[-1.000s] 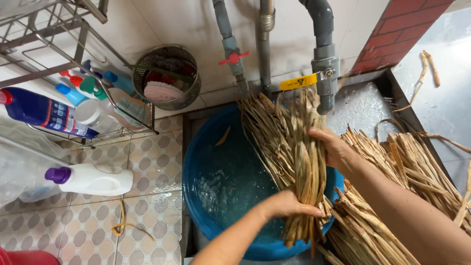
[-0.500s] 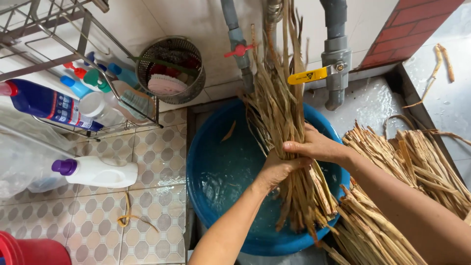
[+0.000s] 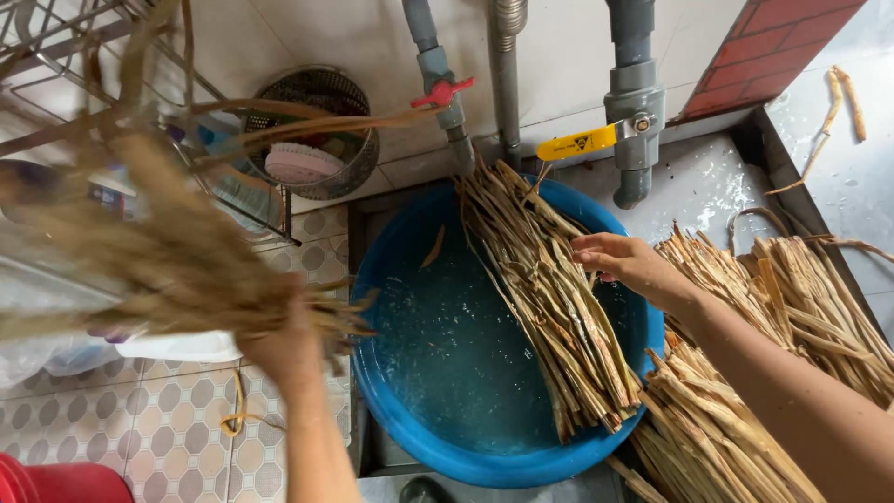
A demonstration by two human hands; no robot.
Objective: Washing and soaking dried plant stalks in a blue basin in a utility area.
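My left hand (image 3: 289, 346) grips a bunch of dried tan reed strips (image 3: 177, 270), swung out to the left over the tiled floor and blurred by motion. My right hand (image 3: 626, 265) hovers with fingers apart over more strips (image 3: 559, 317) that lie slanted across a blue round basin (image 3: 447, 438) holding water. The fingertips of that hand touch the top of the strips in the basin.
A heap of the same strips (image 3: 773, 373) lies right of the basin. Grey pipes with a red valve (image 3: 443, 91) and a yellow lever (image 3: 577, 143) run down the wall. A wire basket with a brush (image 3: 312, 158), a rack and a red tub (image 3: 56, 482) stand at left.
Both hands held one bunch upright over the basin. Now my left hand has swung a bunch out to the left, and my right hand has let go and rests over the basin's strips.
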